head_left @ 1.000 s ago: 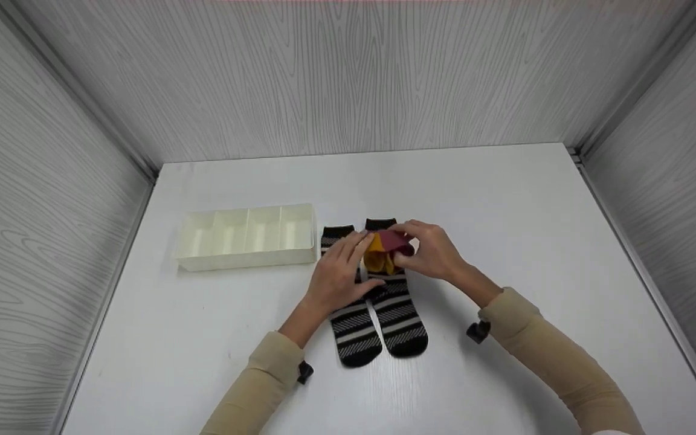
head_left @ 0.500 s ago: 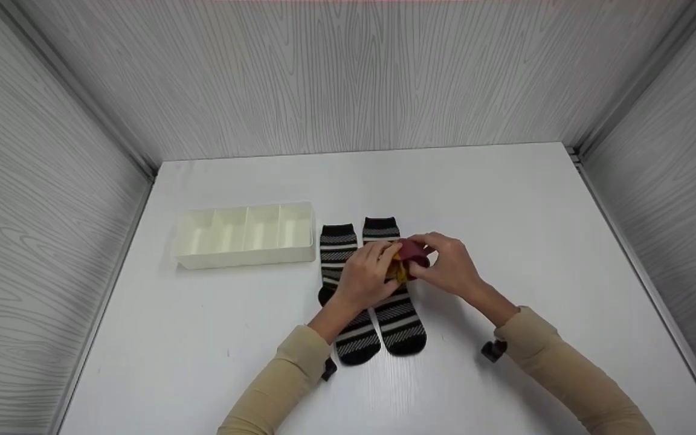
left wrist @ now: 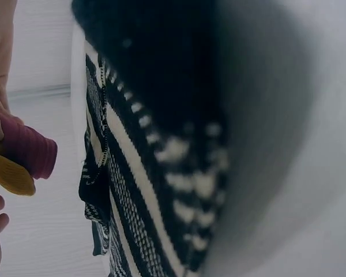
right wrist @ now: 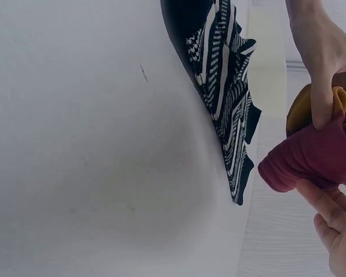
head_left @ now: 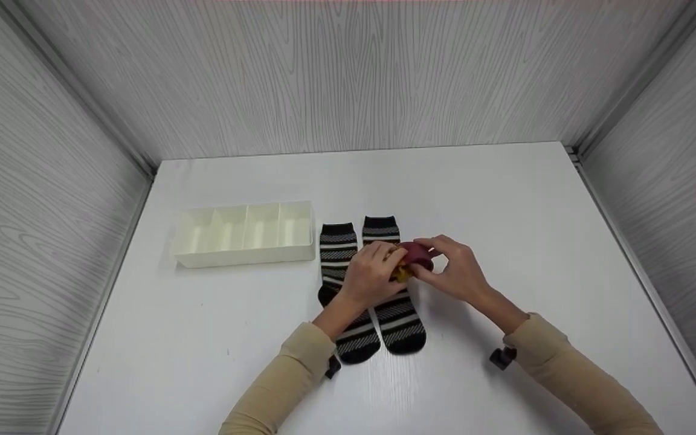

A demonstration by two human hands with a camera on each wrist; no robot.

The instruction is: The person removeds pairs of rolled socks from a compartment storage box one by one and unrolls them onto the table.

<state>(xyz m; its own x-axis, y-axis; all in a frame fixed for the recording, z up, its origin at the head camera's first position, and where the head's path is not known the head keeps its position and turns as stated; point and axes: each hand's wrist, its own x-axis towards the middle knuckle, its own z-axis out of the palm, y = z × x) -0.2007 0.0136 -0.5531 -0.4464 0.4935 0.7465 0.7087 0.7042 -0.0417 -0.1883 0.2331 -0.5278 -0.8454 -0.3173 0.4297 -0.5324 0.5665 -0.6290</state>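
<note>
In the head view, a maroon-and-yellow rolled sock bundle (head_left: 415,256) is held just above two striped socks. My left hand (head_left: 367,277) grips its yellow side, with the thumb on it in the right wrist view. My right hand (head_left: 455,272) pinches the maroon cuff (right wrist: 311,156) between thumb and fingers. Some yellow fabric (left wrist: 14,175) pokes out below the maroon in the left wrist view; the rest is hidden by the cuff and my fingers. Black, grey and white striped socks, one left (head_left: 337,254) and one right (head_left: 405,329), lie flat side by side beneath my hands.
A cream tray with several compartments (head_left: 245,257) stands on the white table (head_left: 203,344), left of the striped socks. Pale wood-grain panels enclose the table at the back (head_left: 348,78) and both sides.
Both hands have shifted right and slightly nearer with the sock bundle. Less yellow shows now, and the maroon cuff covers more of it. The striped socks and tray stay put.
</note>
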